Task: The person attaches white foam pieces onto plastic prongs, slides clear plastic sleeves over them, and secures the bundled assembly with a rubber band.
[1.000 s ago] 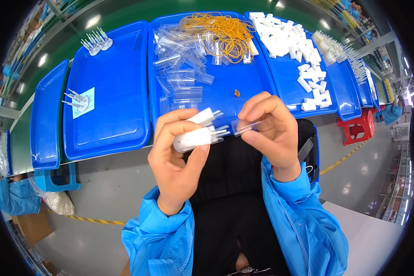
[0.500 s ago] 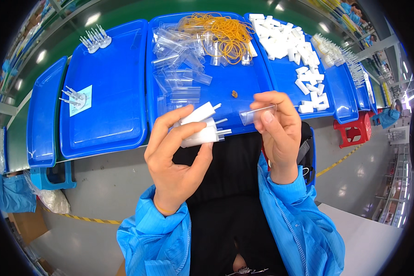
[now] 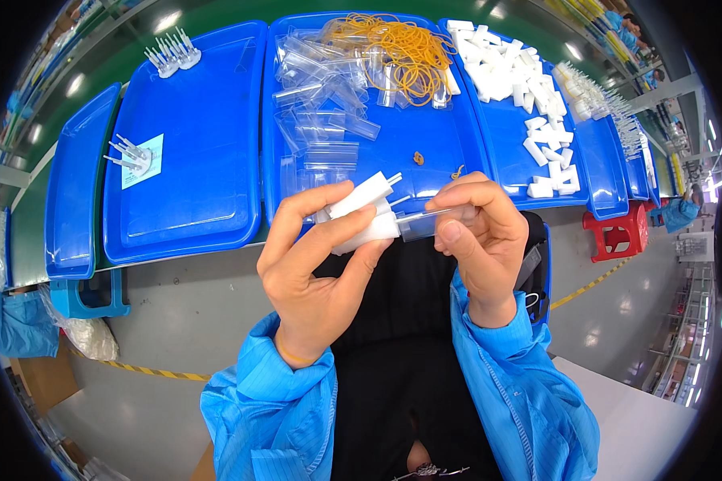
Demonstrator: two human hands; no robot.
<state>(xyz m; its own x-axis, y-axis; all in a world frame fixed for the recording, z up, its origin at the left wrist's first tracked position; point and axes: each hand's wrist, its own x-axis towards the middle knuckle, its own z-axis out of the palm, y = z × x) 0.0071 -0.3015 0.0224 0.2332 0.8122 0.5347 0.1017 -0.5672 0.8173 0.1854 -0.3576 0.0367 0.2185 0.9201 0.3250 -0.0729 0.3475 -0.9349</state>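
Observation:
My left hand (image 3: 317, 260) is closed round several white foam blocks (image 3: 367, 195) with thin white stems sticking out to the right. Between the thumb and fingers of my right hand (image 3: 483, 240) is a clear plastic tube (image 3: 417, 225). Its left end meets the stem side of the lowest block; whether a stem is inside it I cannot tell. Both hands are over the front edge of the middle blue tray (image 3: 425, 136). In that tray lie loose clear plastic sleeves (image 3: 329, 156) and a heap of yellow rubber bands (image 3: 413, 60).
White foam pieces (image 3: 505, 68) fill the back of the right tray. Small stemmed parts (image 3: 140, 163) stand on a paper card in the left tray, with more (image 3: 172, 54) behind. A red stool (image 3: 616, 232) is at the right, a blue stool (image 3: 90, 295) at the left.
The clear tube in my right hand has moved left, against the bundle in my left hand. A small yellow band now shows near my right fingers.

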